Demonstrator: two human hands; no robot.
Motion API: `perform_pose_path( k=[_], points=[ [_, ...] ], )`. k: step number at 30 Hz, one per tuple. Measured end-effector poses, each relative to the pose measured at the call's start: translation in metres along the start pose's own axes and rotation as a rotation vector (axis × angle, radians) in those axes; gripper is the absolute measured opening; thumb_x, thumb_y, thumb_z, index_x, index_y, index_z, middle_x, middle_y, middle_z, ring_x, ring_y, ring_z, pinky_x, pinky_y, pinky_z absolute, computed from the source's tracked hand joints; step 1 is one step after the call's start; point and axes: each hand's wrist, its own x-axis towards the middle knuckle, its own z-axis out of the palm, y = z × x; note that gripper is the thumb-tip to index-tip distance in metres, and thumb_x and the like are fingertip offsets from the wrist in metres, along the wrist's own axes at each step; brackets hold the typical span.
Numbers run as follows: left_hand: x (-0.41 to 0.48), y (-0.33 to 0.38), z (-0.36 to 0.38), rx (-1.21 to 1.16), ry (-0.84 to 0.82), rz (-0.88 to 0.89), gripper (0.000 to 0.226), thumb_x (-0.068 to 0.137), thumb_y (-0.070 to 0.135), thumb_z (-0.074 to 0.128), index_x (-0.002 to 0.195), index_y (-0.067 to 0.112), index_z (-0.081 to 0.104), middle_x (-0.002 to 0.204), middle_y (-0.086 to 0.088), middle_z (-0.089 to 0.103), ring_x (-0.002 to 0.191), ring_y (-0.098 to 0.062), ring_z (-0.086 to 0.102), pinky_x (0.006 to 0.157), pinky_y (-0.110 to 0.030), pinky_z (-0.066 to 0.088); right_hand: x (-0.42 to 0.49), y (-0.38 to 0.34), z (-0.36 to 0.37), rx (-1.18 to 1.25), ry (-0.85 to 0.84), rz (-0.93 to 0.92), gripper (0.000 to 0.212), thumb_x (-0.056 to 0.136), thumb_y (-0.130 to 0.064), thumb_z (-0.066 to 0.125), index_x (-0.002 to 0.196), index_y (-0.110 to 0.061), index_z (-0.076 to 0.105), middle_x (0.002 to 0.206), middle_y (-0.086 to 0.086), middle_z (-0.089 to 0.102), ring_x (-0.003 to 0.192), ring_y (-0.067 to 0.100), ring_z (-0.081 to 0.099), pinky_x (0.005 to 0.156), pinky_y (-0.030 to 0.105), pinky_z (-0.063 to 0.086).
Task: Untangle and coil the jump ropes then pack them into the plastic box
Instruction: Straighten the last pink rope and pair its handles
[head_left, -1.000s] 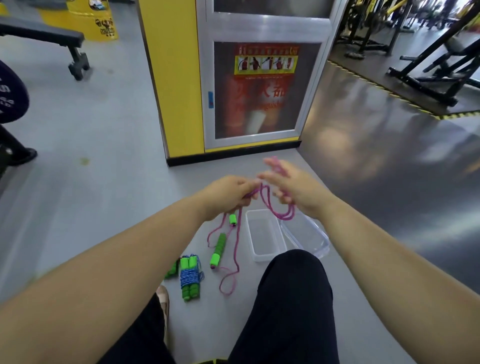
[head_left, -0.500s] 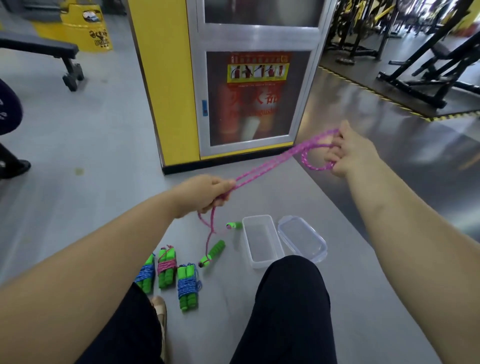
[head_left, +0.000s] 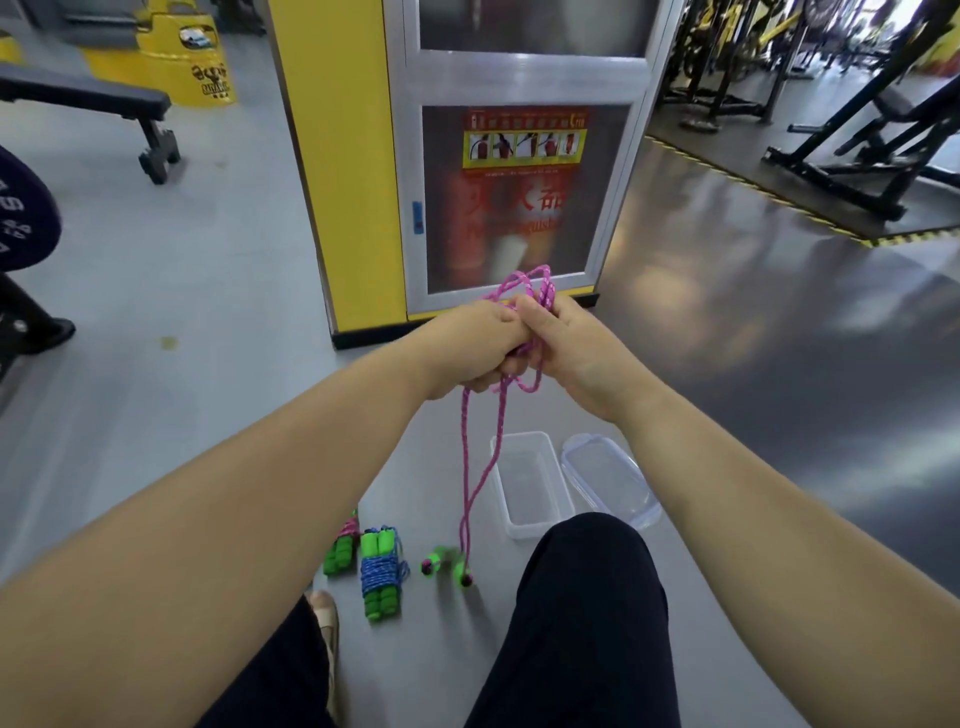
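My left hand (head_left: 475, 345) and my right hand (head_left: 566, 345) are pressed together in front of me, both closed on loops of a pink jump rope (head_left: 524, 291). Two strands of it hang down to its green handles (head_left: 448, 566), which dangle blurred just above the floor. A clear plastic box (head_left: 527, 486) stands open on the floor below my hands, its lid (head_left: 608, 480) beside it on the right. A coiled blue rope with green handles (head_left: 382, 574) lies on the floor, and a coiled pink one (head_left: 340, 545) peeks out beside my left forearm.
I sit on a grey gym floor, with my black-trousered knees (head_left: 587, 597) in the foreground. A yellow pillar with a fire-extinguisher cabinet (head_left: 509, 197) stands ahead. A bench (head_left: 104, 109) is at far left, a weight plate (head_left: 21, 218) at left, and exercise frames (head_left: 857, 145) at right.
My right hand has swung back from its stretch to the right and met my left hand, gathering more rope loops. The green handles have been lifted off the floor.
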Motion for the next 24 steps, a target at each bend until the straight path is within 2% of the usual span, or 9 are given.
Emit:
perform_pose_path(
  k=[4,7,9,11,14,17,19,21,24],
  points=[
    [-0.007,-0.009,0.004,0.129,-0.018,-0.003,0.036,0.099,0.031,0.042,0.07,0.014,0.054,0.05,0.002,0.046,0.042,-0.011,0.034,0.041,-0.02,0.029,-0.005,-0.003,0.005,0.114,-0.059,0.221,0.014,0.095,-0.021,0.05,0.094,-0.011,0.059,0.074,0.009,0.062,0.054,0.018,0.06,0.056,0.026,0.053],
    [-0.011,-0.02,0.013,0.167,-0.018,-0.024,0.036,0.099,0.035,0.042,0.073,0.015,0.057,0.056,0.0,0.054,0.041,-0.011,0.039,0.04,-0.019,0.032,0.0,0.003,0.012,0.342,0.184,0.224,0.017,0.096,-0.002,0.042,0.089,-0.008,0.056,0.074,0.01,0.057,0.048,0.013,0.059,0.048,0.024,0.052],
    [-0.015,-0.032,0.015,0.054,-0.002,-0.038,0.039,0.099,0.038,0.039,0.075,0.014,0.058,0.058,0.001,0.058,0.042,-0.01,0.041,0.042,-0.018,0.035,0.008,0.001,0.009,0.584,0.309,0.195,0.021,0.098,0.0,0.036,0.089,-0.009,0.053,0.069,0.006,0.051,0.041,0.008,0.053,0.046,0.021,0.052],
    [-0.023,-0.05,0.018,0.043,-0.04,-0.042,0.041,0.1,0.039,0.036,0.074,0.015,0.056,0.059,0.003,0.057,0.04,-0.007,0.042,0.044,-0.017,0.037,0.017,-0.007,-0.007,0.743,0.408,0.134,0.026,0.098,0.001,0.031,0.087,-0.01,0.051,0.064,0.003,0.043,0.032,0.004,0.041,0.038,0.015,0.042],
    [-0.036,-0.088,0.018,0.148,-0.09,-0.127,0.041,0.1,0.038,0.034,0.074,0.015,0.054,0.058,0.005,0.052,0.037,-0.003,0.039,0.045,-0.015,0.035,0.028,-0.012,-0.046,0.685,0.609,0.043,0.031,0.097,0.005,0.028,0.084,-0.013,0.05,0.055,0.0,0.043,0.03,0.002,0.03,0.034,0.013,0.029],
    [-0.044,-0.113,0.012,0.063,-0.05,-0.199,0.038,0.1,0.036,0.037,0.074,0.014,0.054,0.059,0.003,0.047,0.04,-0.005,0.035,0.046,-0.018,0.031,0.025,0.008,-0.081,0.446,0.724,0.11,0.035,0.095,0.006,0.027,0.077,-0.016,0.047,0.059,0.0,0.047,0.028,0.001,0.026,0.032,0.013,0.023],
    [-0.043,-0.107,0.007,-0.042,-0.004,-0.198,0.037,0.1,0.034,0.038,0.073,0.014,0.053,0.058,0.003,0.044,0.041,-0.006,0.032,0.045,-0.018,0.028,0.017,0.026,-0.086,0.135,0.645,0.197,0.025,0.097,-0.004,0.038,0.081,-0.017,0.05,0.066,0.0,0.05,0.031,0.0,0.028,0.031,0.012,0.022],
    [-0.038,-0.087,0.008,-0.044,0.006,-0.14,0.038,0.1,0.035,0.038,0.071,0.015,0.053,0.056,0.004,0.044,0.04,-0.006,0.032,0.045,-0.018,0.028,0.007,0.035,-0.072,-0.102,0.416,0.202,0.007,0.095,-0.021,0.05,0.09,-0.02,0.055,0.08,0.001,0.051,0.043,0.003,0.03,0.035,0.013,0.022],
    [-0.028,-0.05,0.013,-0.013,0.006,-0.023,0.035,0.1,0.032,0.039,0.073,0.015,0.053,0.055,0.004,0.043,0.039,-0.007,0.031,0.04,-0.017,0.026,-0.005,0.031,-0.032,-0.214,-0.049,0.182,0.021,0.086,-0.035,0.062,0.103,-0.024,0.059,0.086,0.003,0.052,0.057,0.006,0.038,0.047,0.015,0.031]
  ],
)
